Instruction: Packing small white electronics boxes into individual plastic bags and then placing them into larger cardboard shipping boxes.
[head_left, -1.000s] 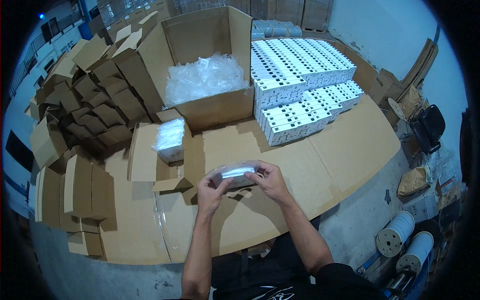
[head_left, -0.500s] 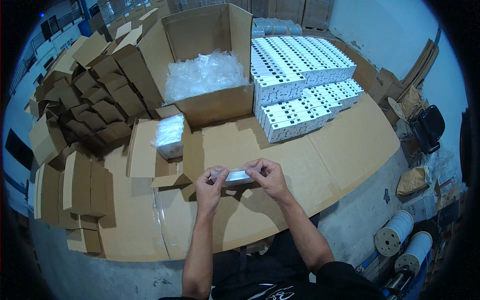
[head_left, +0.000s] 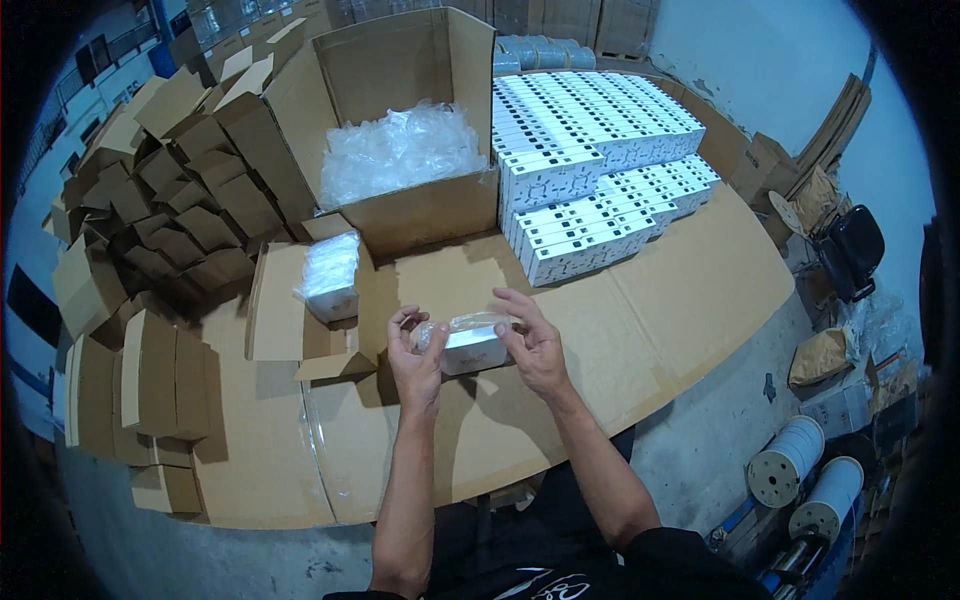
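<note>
Between my two hands, above the cardboard-covered table [head_left: 430,445], a small white box [head_left: 474,355] is held with clear plastic film [head_left: 478,321] along its upper edge. My left hand [head_left: 415,368] grips the box's left end, its thumb on the film and its fingers curled behind. At the other end my right hand [head_left: 540,352] presses its thumb on the box's corner, with the index finger raised and the lower fingers partly hidden. Just left of my hands stands an open carton [head_left: 368,325], holding a row of white boxes in clear film [head_left: 331,278].
A large carton [head_left: 405,215] full of clear plastic bags [head_left: 400,155] stands at the back. Stacked white boxes [head_left: 580,245] rise to its right. Folded-open brown cartons [head_left: 165,375] crowd the left side. Cable spools [head_left: 787,460] sit on the floor at right.
The white box has tilted, and its broad white front now shows more. My right fingers have lifted and spread, and the film sits along its upper edge.
</note>
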